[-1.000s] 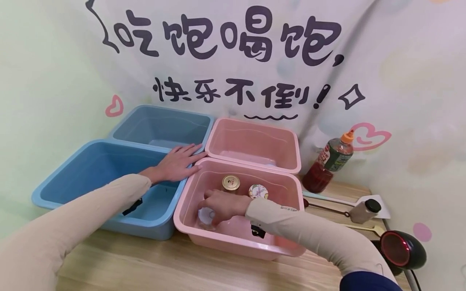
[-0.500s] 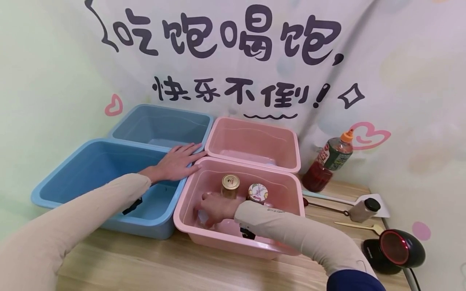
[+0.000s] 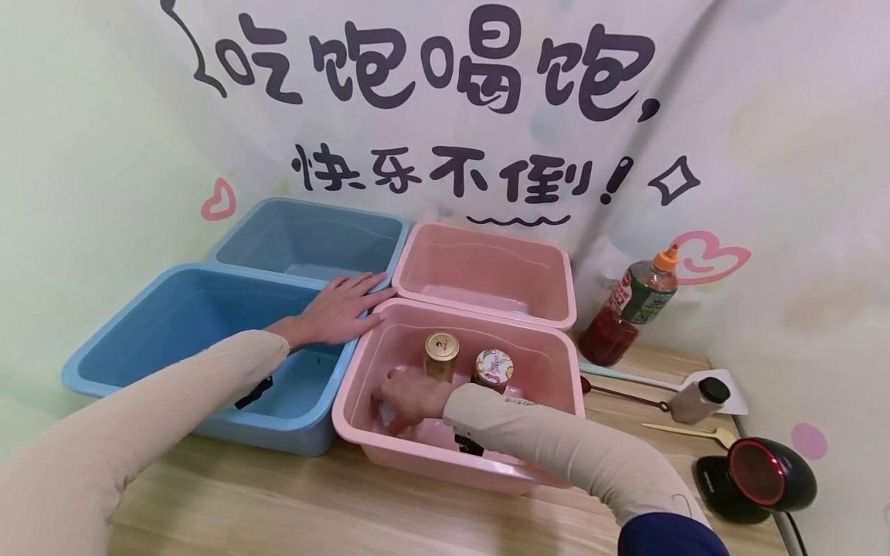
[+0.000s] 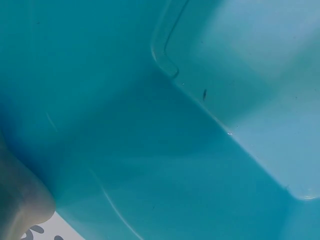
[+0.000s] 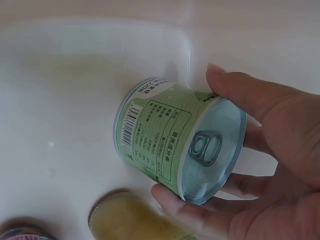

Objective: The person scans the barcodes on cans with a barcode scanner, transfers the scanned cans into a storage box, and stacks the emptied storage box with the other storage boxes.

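In the head view, my right hand reaches down into the front pink bin. The right wrist view shows it gripping a tin can with a pale green label, thumb at one side of the lid and fingers at the other. That lid is silver with a pull tab. Behind the hand stand a gold-topped can and a can with a patterned lid. My left hand lies with fingers spread over the meeting rims of the blue and pink bins. Only a little of it enters the left wrist view.
A front blue bin, a rear blue bin and a rear pink bin adjoin. To the right are a red sauce bottle, a white spatula, a black-capped shaker and a black device with a red ring.
My right hand has lowered slightly and moved left in the pink bin, and its fingers have come round the tin can, covering its lid. My left hand has stayed put.
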`<action>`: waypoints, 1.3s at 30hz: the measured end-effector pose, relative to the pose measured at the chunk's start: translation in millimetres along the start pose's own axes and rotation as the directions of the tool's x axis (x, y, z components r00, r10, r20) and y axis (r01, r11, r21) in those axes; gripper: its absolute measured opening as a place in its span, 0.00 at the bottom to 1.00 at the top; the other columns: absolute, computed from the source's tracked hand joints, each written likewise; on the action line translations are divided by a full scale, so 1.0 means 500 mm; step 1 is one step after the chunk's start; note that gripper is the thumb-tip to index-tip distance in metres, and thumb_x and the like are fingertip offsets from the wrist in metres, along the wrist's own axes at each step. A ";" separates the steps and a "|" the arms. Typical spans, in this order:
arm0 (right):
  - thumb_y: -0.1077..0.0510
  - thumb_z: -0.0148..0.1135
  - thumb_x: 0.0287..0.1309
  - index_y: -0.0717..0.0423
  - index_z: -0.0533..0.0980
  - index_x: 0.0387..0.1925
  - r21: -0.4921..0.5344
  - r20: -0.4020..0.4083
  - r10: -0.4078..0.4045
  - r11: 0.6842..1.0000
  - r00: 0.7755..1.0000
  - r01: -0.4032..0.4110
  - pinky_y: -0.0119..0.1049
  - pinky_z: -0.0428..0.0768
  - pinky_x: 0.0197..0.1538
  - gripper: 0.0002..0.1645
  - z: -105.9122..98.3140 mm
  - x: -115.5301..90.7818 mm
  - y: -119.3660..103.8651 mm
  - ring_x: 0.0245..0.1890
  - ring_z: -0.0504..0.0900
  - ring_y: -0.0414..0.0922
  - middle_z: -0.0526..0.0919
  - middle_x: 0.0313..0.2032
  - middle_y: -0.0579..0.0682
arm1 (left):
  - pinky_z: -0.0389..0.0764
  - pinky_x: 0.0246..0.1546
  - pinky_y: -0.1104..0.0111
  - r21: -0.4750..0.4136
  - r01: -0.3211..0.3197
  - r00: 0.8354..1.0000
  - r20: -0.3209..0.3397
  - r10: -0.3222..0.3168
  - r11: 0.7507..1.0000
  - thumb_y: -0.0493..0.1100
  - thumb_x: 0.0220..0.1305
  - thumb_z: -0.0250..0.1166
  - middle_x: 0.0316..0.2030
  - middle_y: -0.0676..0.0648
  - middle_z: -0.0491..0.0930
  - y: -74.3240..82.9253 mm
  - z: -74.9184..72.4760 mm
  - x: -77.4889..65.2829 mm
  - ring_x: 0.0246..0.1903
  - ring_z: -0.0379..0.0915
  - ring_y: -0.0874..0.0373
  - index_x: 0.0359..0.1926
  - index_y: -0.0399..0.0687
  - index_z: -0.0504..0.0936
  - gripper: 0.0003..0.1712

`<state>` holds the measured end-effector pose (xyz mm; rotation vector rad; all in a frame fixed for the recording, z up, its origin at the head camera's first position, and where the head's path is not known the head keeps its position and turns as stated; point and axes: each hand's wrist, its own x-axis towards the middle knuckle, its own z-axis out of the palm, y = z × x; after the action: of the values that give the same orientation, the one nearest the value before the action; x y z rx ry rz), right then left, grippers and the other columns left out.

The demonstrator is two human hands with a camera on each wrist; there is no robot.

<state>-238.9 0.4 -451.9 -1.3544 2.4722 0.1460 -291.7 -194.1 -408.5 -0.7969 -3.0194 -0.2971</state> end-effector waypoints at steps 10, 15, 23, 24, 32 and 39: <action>0.44 0.76 0.49 0.39 0.84 0.48 -0.018 -0.070 -0.026 1.000 0.997 0.024 0.31 0.75 0.38 0.22 0.010 -0.007 0.002 0.35 0.76 0.38 0.83 0.34 0.42 | 0.50 0.73 0.38 -0.005 -0.007 1.000 -0.008 0.007 1.000 0.59 0.73 0.51 0.78 0.42 0.54 -0.002 0.000 0.002 0.77 0.48 0.39 0.77 0.58 0.60 0.35; 0.42 0.76 0.50 0.38 0.83 0.51 -0.008 -0.039 -0.041 0.999 0.998 0.040 0.32 0.75 0.40 0.25 0.006 -0.016 -0.002 0.36 0.76 0.38 0.84 0.38 0.43 | 0.50 0.73 0.38 -0.002 -0.009 1.000 -0.015 0.009 1.000 0.58 0.73 0.51 0.78 0.41 0.54 -0.001 0.001 0.000 0.77 0.48 0.39 0.77 0.56 0.60 0.35; 0.44 0.75 0.51 0.41 0.82 0.55 0.101 -0.005 -0.120 0.988 0.993 0.119 0.29 0.76 0.41 0.28 -0.034 -0.051 -0.003 0.39 0.76 0.37 0.83 0.42 0.43 | 0.50 0.73 0.38 0.010 -0.009 1.000 -0.015 0.009 1.000 0.59 0.74 0.51 0.78 0.42 0.54 -0.001 0.001 0.000 0.77 0.48 0.39 0.77 0.56 0.60 0.35; 0.44 0.75 0.51 0.41 0.82 0.55 0.105 -0.007 -0.129 0.986 0.992 0.129 0.29 0.76 0.41 0.28 -0.041 -0.057 -0.001 0.40 0.76 0.38 0.83 0.42 0.43 | 0.50 0.73 0.38 0.006 -0.007 1.000 -0.014 0.007 1.000 0.59 0.73 0.51 0.78 0.42 0.54 -0.001 0.000 0.000 0.77 0.48 0.39 0.77 0.57 0.60 0.35; 0.47 0.76 0.49 0.44 0.81 0.57 0.138 -0.007 -0.161 0.977 0.987 0.160 0.28 0.80 0.42 0.31 -0.098 -0.100 0.017 0.41 0.79 0.38 0.83 0.47 0.46 | 0.50 0.73 0.37 -0.005 -0.008 1.000 -0.017 0.008 1.000 0.59 0.73 0.52 0.78 0.41 0.54 -0.001 -0.004 -0.001 0.77 0.49 0.38 0.77 0.55 0.60 0.36; 0.50 0.75 0.51 0.45 0.80 0.58 0.201 -0.044 -0.202 0.958 0.978 0.206 0.29 0.78 0.48 0.30 -0.145 -0.139 0.032 0.46 0.77 0.39 0.80 0.51 0.47 | 0.50 0.73 0.37 -0.002 -0.018 1.000 -0.022 0.018 1.000 0.59 0.74 0.50 0.78 0.41 0.54 -0.003 0.001 0.001 0.77 0.49 0.39 0.77 0.55 0.60 0.35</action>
<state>-233.8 47.8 -361.8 -1.5147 2.2734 -0.1681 -292.8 -194.8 -409.2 -0.8146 -2.9908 -0.3068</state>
